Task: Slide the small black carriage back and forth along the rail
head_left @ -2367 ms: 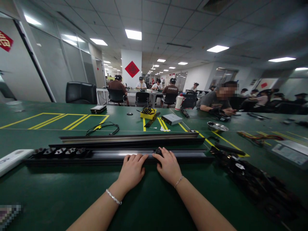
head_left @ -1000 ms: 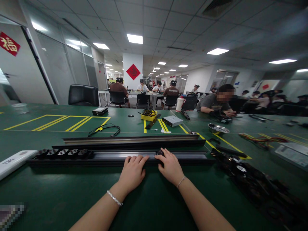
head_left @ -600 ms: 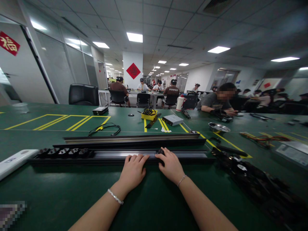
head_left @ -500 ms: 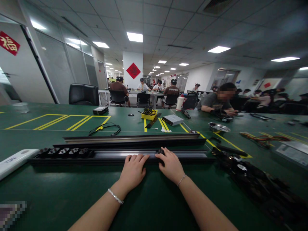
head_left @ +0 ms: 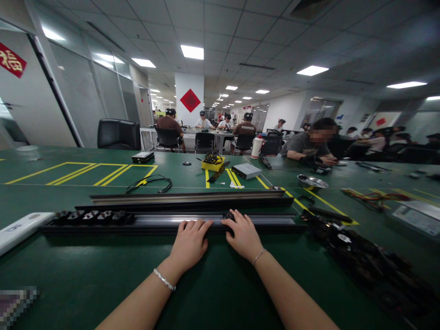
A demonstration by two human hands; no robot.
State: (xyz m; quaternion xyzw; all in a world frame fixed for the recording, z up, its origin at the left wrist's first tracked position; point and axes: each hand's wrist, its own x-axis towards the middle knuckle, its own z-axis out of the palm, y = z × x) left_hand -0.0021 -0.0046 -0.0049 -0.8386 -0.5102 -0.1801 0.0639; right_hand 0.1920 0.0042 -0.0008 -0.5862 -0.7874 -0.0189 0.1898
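Observation:
A long black rail with a shiny metal channel (head_left: 154, 220) lies across the green table. Several black socket-like modules (head_left: 91, 217) sit in a row at its left end. My left hand (head_left: 191, 240) rests on the middle of the rail, fingers bent over its near edge and not wrapped around anything. Farther right, my right hand (head_left: 243, 234) has its fingers on a small black module (head_left: 228, 216) in the channel, partly hidden by those fingers. Behind lies a second long rail (head_left: 189, 198), parallel to the first.
A white power strip (head_left: 24, 229) is at the left. Dark machinery (head_left: 371, 261) lies at the right, near a metal bowl (head_left: 312, 182). Behind the rails are a black cable (head_left: 149, 183), a yellow box (head_left: 212, 162) and a grey box (head_left: 246, 171). A person (head_left: 311, 144) leans on the table.

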